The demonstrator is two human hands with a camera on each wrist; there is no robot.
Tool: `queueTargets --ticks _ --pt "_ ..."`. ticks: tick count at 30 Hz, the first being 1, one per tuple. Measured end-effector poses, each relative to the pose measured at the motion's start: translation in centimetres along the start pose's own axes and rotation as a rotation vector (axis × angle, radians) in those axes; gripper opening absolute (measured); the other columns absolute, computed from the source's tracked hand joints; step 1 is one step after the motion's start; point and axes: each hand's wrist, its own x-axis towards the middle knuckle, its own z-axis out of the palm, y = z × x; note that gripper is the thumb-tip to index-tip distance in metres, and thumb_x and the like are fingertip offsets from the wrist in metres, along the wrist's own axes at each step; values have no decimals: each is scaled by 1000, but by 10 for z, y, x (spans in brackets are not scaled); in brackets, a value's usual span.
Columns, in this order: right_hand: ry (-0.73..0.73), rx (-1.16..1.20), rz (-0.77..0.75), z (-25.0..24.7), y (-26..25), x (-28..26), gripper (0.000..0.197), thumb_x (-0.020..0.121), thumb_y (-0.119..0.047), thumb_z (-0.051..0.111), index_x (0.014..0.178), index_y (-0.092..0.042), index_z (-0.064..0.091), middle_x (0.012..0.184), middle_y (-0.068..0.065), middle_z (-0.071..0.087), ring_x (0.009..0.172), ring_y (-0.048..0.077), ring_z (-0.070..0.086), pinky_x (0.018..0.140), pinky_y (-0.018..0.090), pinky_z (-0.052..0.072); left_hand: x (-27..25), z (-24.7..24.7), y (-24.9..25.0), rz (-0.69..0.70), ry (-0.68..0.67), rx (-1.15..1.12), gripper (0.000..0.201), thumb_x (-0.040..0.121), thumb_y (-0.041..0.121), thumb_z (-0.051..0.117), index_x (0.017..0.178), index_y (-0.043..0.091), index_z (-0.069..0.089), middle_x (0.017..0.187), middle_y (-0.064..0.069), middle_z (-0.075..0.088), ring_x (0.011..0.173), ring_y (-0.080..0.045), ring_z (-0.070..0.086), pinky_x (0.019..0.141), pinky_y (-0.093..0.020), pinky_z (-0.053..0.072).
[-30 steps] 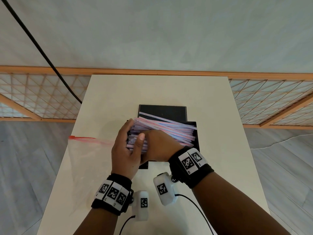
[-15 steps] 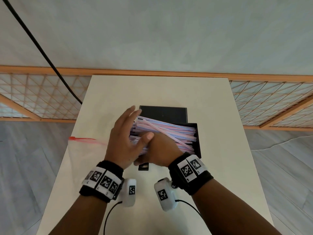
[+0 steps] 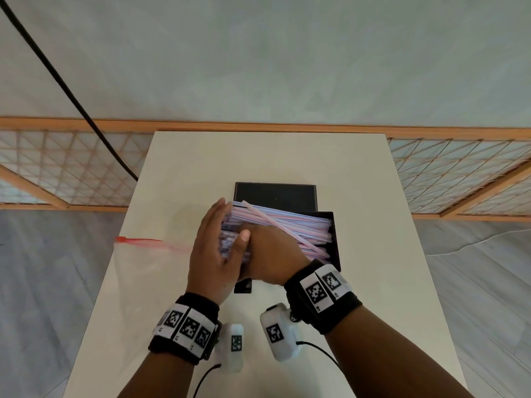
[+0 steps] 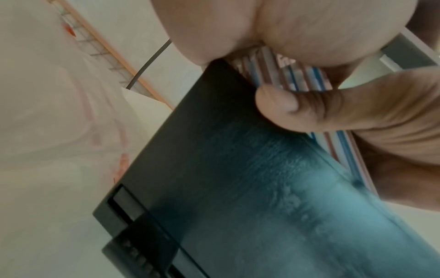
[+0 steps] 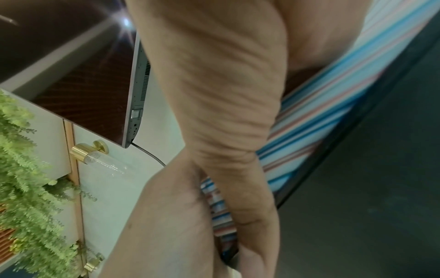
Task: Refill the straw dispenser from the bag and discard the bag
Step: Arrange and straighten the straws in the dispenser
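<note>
A bundle of pink, blue and white striped straws (image 3: 301,225) lies in the open black dispenser box (image 3: 334,245). Its left ends stick out over the box edge, and one straw lies crooked on top. My left hand (image 3: 218,225) presses flat, fingers straight, against those left ends, with its thumb (image 4: 309,109) over them. My right hand (image 3: 267,248) grips the bundle from the near side, and its fingertips are hidden under the straws (image 5: 333,112). The clear zip bag (image 3: 143,259) with a red seal lies flat at the table's left edge.
The dispenser's black lid (image 3: 275,195) stands open behind the box. The cream table (image 3: 373,196) is narrow, with floor on both sides. A wooden lattice rail (image 3: 57,168) and a hanging black cable (image 3: 71,96) are behind it.
My left hand lifted off the straw ends with fingers spread, then came back flat against them. The right hand kept its grip, and the bundle shifted slightly right into the box.
</note>
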Motion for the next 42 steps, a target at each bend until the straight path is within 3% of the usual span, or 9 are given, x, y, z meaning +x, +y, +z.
queueTargets --ticks 4,8,16,23,29,33,38,42 --pt "20 -20 15 -8 -4 -5 48 71 -48 82 108 -24 63 100 -4 74 87 22 71 75 34 58 -3 1 0 -7 25 -65 55 97 41 47 148 20 42 153 6 44 140 -7 44 114 -31 40" --pt "-23 18 7 -12 -11 -5 46 72 -45 81 112 -28 64 102 -5 75 91 21 71 79 38 60 -5 3 -1 -64 23 -82 54 99 35 45 152 24 38 153 11 44 139 -2 43 116 -36 40" --pt "15 -62 -18 -15 -15 -4 54 73 -49 82 117 -25 60 101 -4 74 88 20 71 78 38 60 -7 0 0 -77 14 -136 58 99 46 39 153 25 37 154 14 42 140 1 42 116 -34 40" --pt "73 -94 -24 -10 -14 -8 58 74 -47 80 122 -23 60 111 -4 72 96 21 71 87 41 58 -9 2 -2 -112 28 -153 55 99 46 41 152 30 38 154 14 44 140 -8 46 110 -47 46" --pt "122 -90 -61 -16 -6 -20 81 66 -45 87 138 -27 55 120 -4 72 104 22 70 92 39 54 -14 5 1 -105 61 -107 57 98 48 40 150 24 40 151 7 47 137 -8 48 111 -33 44" --pt "142 -59 -64 -22 2 -28 75 66 -43 88 133 -24 59 123 -2 70 106 23 68 92 39 53 -18 9 4 -102 117 -44 55 99 46 40 147 21 43 147 5 50 133 -5 49 108 -27 45" --pt "323 -12 -73 -19 21 -42 73 69 -52 84 132 -28 57 132 -6 59 119 16 58 100 39 49 -15 9 6 -88 101 129 55 100 44 41 149 21 37 150 2 44 136 -15 47 108 -43 48" --pt "340 -68 -3 -10 38 -50 102 67 -81 67 149 -26 40 155 0 37 144 20 34 115 44 32 0 7 15 -23 6 371 60 100 51 37 152 23 31 158 1 34 142 -17 39 113 -47 42"
